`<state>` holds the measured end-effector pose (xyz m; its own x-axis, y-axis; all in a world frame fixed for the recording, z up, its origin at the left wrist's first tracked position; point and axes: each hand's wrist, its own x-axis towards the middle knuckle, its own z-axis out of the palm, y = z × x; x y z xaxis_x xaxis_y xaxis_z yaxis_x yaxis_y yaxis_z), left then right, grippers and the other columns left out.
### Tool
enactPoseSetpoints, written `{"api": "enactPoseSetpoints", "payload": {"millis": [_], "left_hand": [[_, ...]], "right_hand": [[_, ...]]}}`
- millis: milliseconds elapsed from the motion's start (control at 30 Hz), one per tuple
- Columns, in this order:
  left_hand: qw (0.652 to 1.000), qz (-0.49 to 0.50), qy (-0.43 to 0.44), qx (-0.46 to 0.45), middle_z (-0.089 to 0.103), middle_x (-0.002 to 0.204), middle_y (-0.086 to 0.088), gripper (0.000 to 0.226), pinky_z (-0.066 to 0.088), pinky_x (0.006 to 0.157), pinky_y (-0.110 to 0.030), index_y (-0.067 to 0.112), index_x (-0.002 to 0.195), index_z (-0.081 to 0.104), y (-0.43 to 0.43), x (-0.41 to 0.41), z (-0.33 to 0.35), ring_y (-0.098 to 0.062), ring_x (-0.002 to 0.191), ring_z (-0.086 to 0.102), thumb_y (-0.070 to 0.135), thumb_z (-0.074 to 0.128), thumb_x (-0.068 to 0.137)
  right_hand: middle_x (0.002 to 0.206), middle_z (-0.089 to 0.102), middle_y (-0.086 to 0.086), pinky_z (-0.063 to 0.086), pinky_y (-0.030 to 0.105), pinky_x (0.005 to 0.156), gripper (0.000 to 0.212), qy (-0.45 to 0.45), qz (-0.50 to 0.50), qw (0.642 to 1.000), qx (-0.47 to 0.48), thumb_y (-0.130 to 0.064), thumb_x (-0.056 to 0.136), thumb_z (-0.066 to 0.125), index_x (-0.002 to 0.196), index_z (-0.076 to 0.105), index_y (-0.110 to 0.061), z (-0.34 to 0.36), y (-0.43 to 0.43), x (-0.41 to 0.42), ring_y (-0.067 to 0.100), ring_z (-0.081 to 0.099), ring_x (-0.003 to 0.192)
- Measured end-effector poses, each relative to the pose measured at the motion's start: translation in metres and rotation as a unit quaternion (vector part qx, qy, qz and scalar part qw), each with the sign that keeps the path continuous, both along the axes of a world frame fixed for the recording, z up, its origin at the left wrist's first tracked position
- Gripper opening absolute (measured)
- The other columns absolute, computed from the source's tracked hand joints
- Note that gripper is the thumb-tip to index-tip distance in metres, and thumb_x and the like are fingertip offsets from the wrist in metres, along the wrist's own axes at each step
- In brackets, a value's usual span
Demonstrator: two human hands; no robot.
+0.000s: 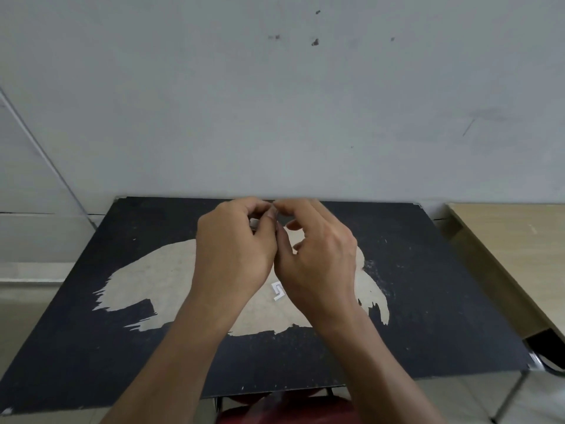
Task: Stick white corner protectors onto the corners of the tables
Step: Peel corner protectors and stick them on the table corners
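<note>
1. A black counter is seen set against a grey wall, and a large pale worn patch is spread across the middle of its top.
2. Both hands are held up over the far half of the black counter, above the worn patch, and their fingertips are brought together near the counter's far edge.
3. The grip of the left hand is closed tight: the fingers are curled in, and a small white piece is pinched between thumb and fingers. Only a sliver of that piece is shown, so its shape cannot be told.
4. The grip of the right hand is partly closed: thumb and forefinger are drawn together where they meet the left fingertips, while the other fingers are left loosely spread. Whether the small white piece is also held by this grip cannot be told.
5. A white corner protector is seen lying flat on the worn patch, below the two wrists and touched by neither hand.
6. A pale counter is placed just beside the black counter on the right.
</note>
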<state>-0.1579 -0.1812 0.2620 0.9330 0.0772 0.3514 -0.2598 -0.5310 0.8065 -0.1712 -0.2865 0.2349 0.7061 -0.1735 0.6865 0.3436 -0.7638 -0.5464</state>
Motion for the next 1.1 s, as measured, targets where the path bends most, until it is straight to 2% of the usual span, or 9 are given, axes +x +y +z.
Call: {"api": "enactPoseSetpoints", "payload": {"millis": [67,400,600,767,933,1100], "left_hand": [[1.000,0.017,0.011,0.000,0.070,0.076,0.018,0.013,0.041,0.062,0.000,0.025,0.092,0.078,0.002,0.003,-0.004,0.005,0.069,0.064,0.023,0.066,0.095],[0.999,0.035,0.010,0.017,0.065,0.069,0.022,0.013,0.041,0.063,0.000,0.025,0.088,0.079,0.007,0.011,-0.010,0.003,0.068,0.065,0.024,0.067,0.094],[0.999,0.036,0.012,0.017,0.063,0.068,0.022,0.014,0.041,0.062,0.000,0.025,0.089,0.079,0.003,0.011,-0.010,0.005,0.066,0.062,0.024,0.066,0.095],[0.999,0.035,0.002,0.031,0.068,0.071,0.018,0.015,0.040,0.062,0.000,0.026,0.090,0.080,0.001,0.012,-0.009,0.002,0.066,0.063,0.026,0.065,0.095],[0.999,0.028,-0.006,0.040,0.070,0.073,0.016,0.015,0.040,0.063,0.001,0.025,0.090,0.080,0.002,0.011,-0.010,0.004,0.065,0.061,0.026,0.066,0.095],[0.999,0.028,0.006,0.040,0.063,0.067,0.021,0.015,0.041,0.061,-0.001,0.027,0.087,0.079,0.006,0.007,-0.011,0.007,0.065,0.060,0.024,0.066,0.094]], "right_hand": [[0.086,0.068,-0.012,0.053,0.036,0.060,0.008,0.013,0.010,1.000,0.006,-0.018,0.090,0.064,0.094,0.070,-0.022,-0.002,0.003,0.003,0.009,0.063,0.079],[0.088,0.069,-0.007,0.053,0.040,0.060,0.014,0.036,0.039,0.999,0.002,-0.014,0.089,0.061,0.097,0.070,-0.020,-0.008,0.007,0.018,0.015,0.065,0.077],[0.086,0.069,-0.010,0.051,0.039,0.062,0.007,0.053,0.037,0.998,0.007,-0.016,0.091,0.060,0.093,0.066,-0.021,-0.008,0.003,0.017,0.012,0.065,0.077],[0.091,0.072,-0.009,0.054,0.038,0.064,0.017,0.044,0.021,0.999,0.006,-0.016,0.092,0.061,0.105,0.070,-0.020,-0.008,0.003,0.017,0.013,0.067,0.080],[0.087,0.071,-0.006,0.053,0.040,0.061,0.013,0.039,0.022,0.999,0.011,-0.014,0.092,0.059,0.097,0.071,-0.018,-0.010,0.004,0.014,0.016,0.067,0.077],[0.086,0.070,-0.009,0.051,0.039,0.062,0.009,0.049,0.016,0.999,0.013,-0.016,0.093,0.060,0.093,0.068,-0.021,-0.011,0.009,0.009,0.012,0.066,0.075]]}}
